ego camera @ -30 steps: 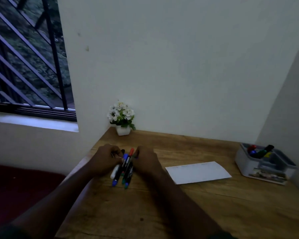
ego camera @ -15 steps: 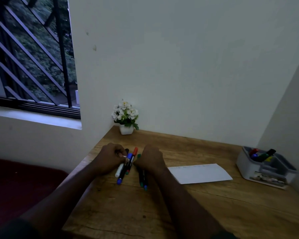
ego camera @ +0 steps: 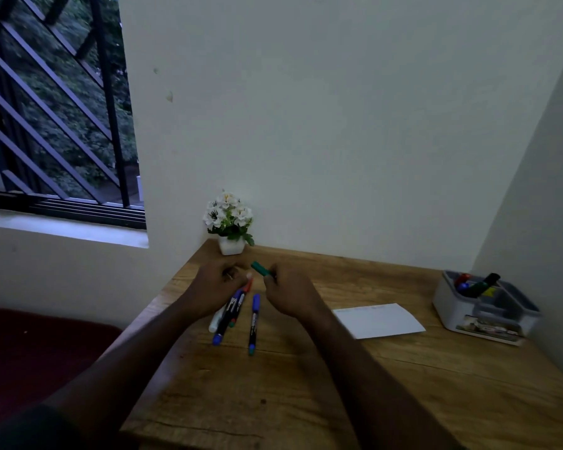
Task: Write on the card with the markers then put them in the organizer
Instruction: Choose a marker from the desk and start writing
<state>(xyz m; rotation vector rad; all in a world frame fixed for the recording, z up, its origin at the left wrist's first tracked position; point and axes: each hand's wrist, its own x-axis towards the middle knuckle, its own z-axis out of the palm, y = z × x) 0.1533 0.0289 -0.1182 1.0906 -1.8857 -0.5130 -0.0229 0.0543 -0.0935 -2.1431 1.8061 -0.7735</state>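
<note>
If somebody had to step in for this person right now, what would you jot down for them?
Right hand: grip shut on a green marker, lifted above the desk.
Left hand: resting on the marker bunch; whether it grips one cannot be told.
One loose marker lies alone beside the bunch.
Card: flat to the right, with faint marks along its top edge, too dim to read.
Organizer: far right, already holding some markers.
Left: write on the card, then put the desk markers in the organizer.

Left hand point(ego camera: 216, 284) hides the marker point(ego camera: 229, 311) tops — card point(ego camera: 379, 319) writing too faint
</note>
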